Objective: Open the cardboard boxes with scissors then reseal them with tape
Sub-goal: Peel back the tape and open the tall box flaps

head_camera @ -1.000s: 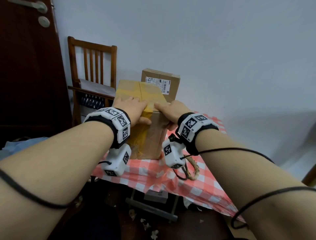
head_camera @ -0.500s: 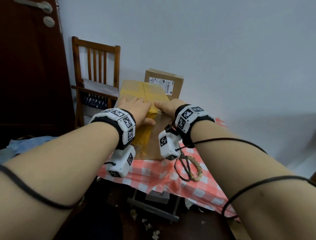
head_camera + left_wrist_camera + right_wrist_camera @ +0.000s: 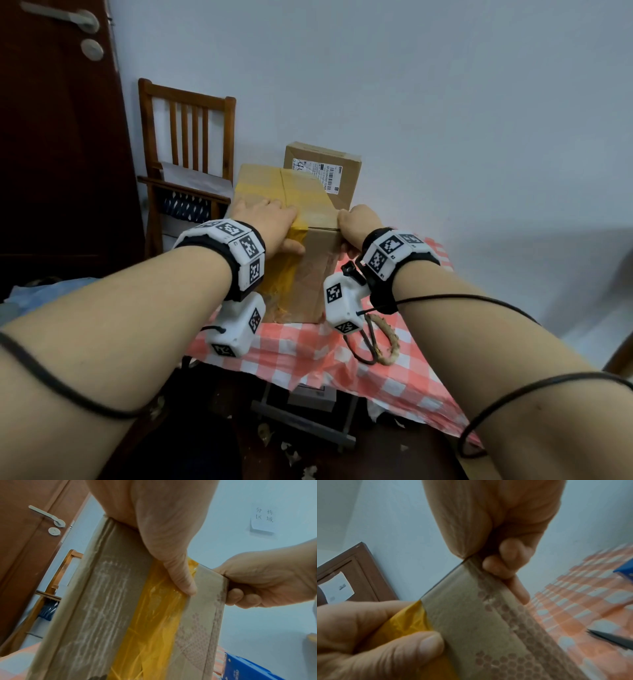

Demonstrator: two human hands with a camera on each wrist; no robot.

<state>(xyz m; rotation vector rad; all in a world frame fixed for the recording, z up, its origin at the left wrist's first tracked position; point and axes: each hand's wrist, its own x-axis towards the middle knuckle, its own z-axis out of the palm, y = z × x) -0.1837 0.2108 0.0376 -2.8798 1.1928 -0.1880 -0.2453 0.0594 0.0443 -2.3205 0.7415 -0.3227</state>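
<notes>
head view: the near cardboard box (image 3: 301,246) stands upright on the red-checked tablecloth (image 3: 308,353), toward the table's left near edge, with a second box (image 3: 329,171) bearing a white label just behind it, on the far side. the near one looks light and fairly stiff — a plain corrugated carton that would probably shift or tip if pushed from one side alone, so it wants a hold on two opposite sides near the top, which is about how it is being held. its yellow tape (image 3: 291,274) looks glossy and wrinkled, likely slick under the fingers where it is smooth.

the left hand (image 3: 270,222) lies over the top near edge, fingers flat on the lid and the thumb pressed down against the taped front face. the right hand (image 3: 356,226) wraps the right top corner, its fingers curled around onto the far-right side — the right wrist view shows those fingertips (image 3: 498,566) bent against the cardboard.

the carton is brown, scuffed, with a faint honeycomb print near its right edge, and a broad band of yellow tape runs over the lid and down the front. scissors (image 3: 366,342), one handle wrapped in cord, lie on the cloth just right of the box, near the right wrist. a wooden chair (image 3: 185,147) stands at far left.
</notes>
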